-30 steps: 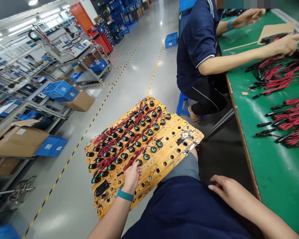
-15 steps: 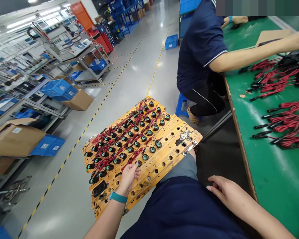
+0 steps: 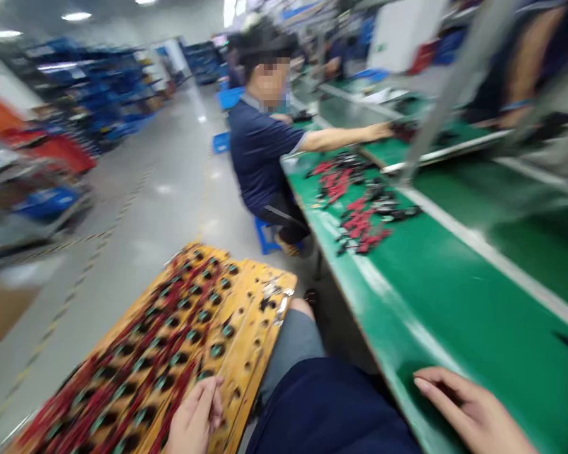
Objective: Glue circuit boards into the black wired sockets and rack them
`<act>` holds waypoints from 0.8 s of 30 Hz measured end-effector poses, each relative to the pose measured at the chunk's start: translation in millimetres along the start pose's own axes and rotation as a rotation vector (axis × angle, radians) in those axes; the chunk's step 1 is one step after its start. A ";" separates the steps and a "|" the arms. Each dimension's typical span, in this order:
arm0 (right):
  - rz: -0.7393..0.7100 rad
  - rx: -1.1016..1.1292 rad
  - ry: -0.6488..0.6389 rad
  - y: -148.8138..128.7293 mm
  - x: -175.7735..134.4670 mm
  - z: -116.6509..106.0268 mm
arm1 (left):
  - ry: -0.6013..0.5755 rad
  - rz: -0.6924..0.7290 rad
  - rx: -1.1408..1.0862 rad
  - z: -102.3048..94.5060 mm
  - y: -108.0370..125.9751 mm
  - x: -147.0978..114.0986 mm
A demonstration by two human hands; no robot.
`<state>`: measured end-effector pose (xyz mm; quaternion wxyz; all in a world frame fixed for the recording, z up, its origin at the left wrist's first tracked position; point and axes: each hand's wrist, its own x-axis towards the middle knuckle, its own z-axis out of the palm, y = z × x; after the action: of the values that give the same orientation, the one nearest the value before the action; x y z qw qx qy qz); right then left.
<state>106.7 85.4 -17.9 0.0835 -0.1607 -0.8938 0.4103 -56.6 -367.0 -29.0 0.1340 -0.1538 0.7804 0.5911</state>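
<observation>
A yellow board (image 3: 236, 362) with rows of holes lies tilted beside my lap. Small round black parts with green tops (image 3: 218, 350) sit in many of its holes, with red wires (image 3: 182, 384) strung between the rows. My left hand (image 3: 197, 410) is over the board, fingers curled and pressed together, just below one round part; whatever the fingertips hold, if anything, is hidden. Above the near edge of the green table (image 3: 492, 315) is my right hand (image 3: 473, 407), loosely curved, thumb and forefinger apart, holding nothing visible.
Bundles of red and black wired parts (image 3: 364, 221) lie farther along the table. A seated co-worker (image 3: 260, 151) reaches across it from a blue stool (image 3: 265, 236). A metal post (image 3: 435, 101) rises from the table. A cardboard box (image 3: 4, 309) stands at left.
My view has swung right toward the table, so the board appears lower and farther left. My right hand now appears over the table edge. My left hand stays over the board.
</observation>
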 end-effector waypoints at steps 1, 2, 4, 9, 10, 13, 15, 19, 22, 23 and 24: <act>0.027 0.009 0.022 0.5 -9.9 -3.6 | -0.137 0.022 0.074 13.8 12.3 12.3; 0.051 0.008 0.055 2.4 -20.7 -6.3 | -0.267 0.068 0.153 30.9 27.1 25.4; 0.094 -0.026 0.180 10.0 -46.3 -7.5 | -0.482 0.228 0.296 75.2 63.9 47.5; 0.096 -0.155 0.548 33.4 -109.0 11.3 | -0.793 0.897 0.606 225.0 170.0 76.0; 0.103 -0.178 0.593 36.5 -114.2 15.3 | -0.791 1.054 0.670 259.2 188.8 83.8; 0.149 -0.215 0.635 40.3 -111.8 20.4 | -0.716 1.344 0.798 363.8 238.4 113.9; 0.177 -0.234 0.639 38.9 -102.0 18.8 | -0.686 1.453 0.849 427.5 266.6 131.0; 0.204 -0.289 0.680 34.1 -86.1 14.4 | -0.697 1.626 0.985 518.1 304.7 140.8; 0.170 -0.313 0.717 36.3 -82.3 15.1 | -0.738 1.688 1.116 556.0 313.2 133.8; 0.163 -0.315 0.718 38.6 -81.9 15.9 | -0.750 1.692 1.163 565.1 313.1 130.8; 0.162 -0.315 0.713 41.6 -81.7 16.9 | -0.761 1.689 1.207 572.8 312.1 127.8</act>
<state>187.4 69.9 -62.0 0.3305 -0.3738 -0.8451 0.1921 -282.6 253.8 44.1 -0.0282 0.7109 0.7023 0.0231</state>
